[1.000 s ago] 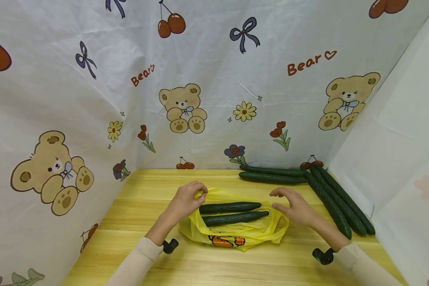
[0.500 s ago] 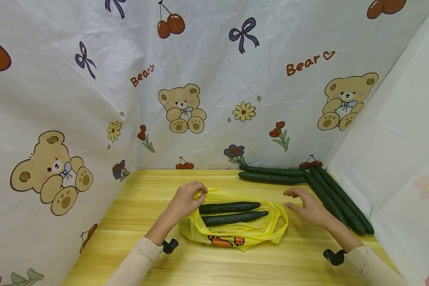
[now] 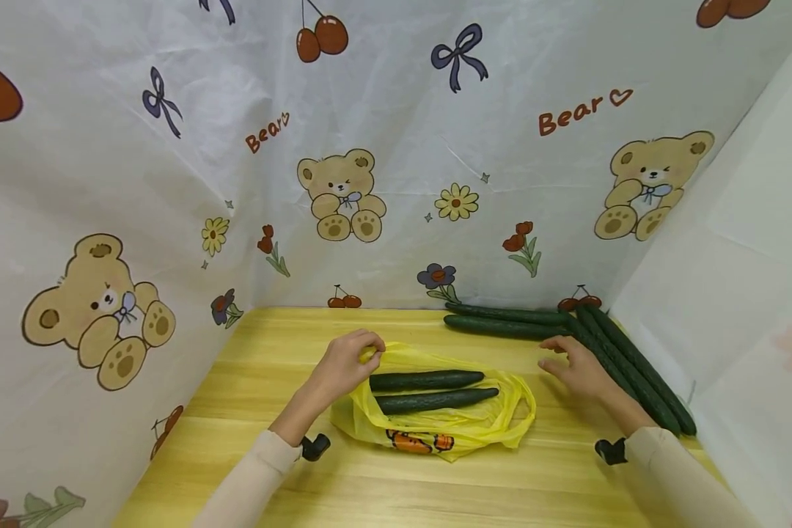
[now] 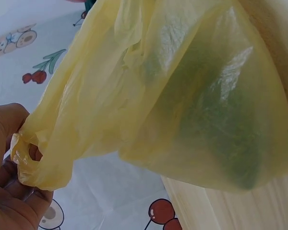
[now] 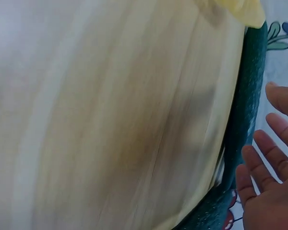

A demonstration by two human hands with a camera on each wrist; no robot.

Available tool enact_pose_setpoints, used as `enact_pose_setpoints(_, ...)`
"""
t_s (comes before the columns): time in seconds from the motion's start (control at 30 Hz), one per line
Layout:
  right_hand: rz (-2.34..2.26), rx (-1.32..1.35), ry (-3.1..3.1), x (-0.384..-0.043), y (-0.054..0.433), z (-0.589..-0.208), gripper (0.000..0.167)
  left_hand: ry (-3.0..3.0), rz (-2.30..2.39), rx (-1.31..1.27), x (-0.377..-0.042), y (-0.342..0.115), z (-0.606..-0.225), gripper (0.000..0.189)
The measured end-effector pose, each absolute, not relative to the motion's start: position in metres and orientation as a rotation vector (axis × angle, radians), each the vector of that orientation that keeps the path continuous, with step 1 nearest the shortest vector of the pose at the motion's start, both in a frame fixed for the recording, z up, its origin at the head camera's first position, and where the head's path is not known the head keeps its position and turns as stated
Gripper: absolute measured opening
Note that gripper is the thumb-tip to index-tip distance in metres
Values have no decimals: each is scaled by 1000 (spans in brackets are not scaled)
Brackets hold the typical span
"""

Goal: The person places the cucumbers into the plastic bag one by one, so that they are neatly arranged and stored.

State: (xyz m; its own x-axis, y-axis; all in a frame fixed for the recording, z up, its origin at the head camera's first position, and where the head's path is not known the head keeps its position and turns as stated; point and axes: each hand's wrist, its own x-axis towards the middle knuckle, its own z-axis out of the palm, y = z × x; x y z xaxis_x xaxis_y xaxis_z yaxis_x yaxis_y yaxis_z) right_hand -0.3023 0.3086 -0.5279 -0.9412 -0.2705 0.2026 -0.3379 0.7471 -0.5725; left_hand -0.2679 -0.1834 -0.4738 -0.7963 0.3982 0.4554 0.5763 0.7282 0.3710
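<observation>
Yellow plastic bag (image 3: 468,444), one, lying open on the wood-grain tabletop (image 3: 369,491), orange print on its near side. Contents: two dark green cucumbers (image 3: 438,401), side by side. Left hand (image 3: 350,363): fingers pinching the bag's handle (image 4: 48,167). Right hand (image 3: 576,372): fingers spread, holding nothing, raised between the bag and a right-hand row of cucumbers (image 3: 633,367). Back pair of cucumbers (image 3: 501,327): laid along the tabletop's far edge, before a bear-printed sheet (image 3: 409,132).
</observation>
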Motion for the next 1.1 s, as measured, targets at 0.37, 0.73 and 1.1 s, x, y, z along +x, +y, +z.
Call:
enact_pose_setpoints(0.37,1004,385,-2819,-333,316,-544,51,-2598,-722,-767,-267,-182,-475,9)
enact_pose_setpoints(0.73,744,376,-2894,-357,321,-546,58,-2609,-715,-763,-266,-181,-476,10)
enact_pose_setpoints(1.1,708,384,-2990,-375,320,-545,57,-2622,-720,-761,-267,-180,-477,10)
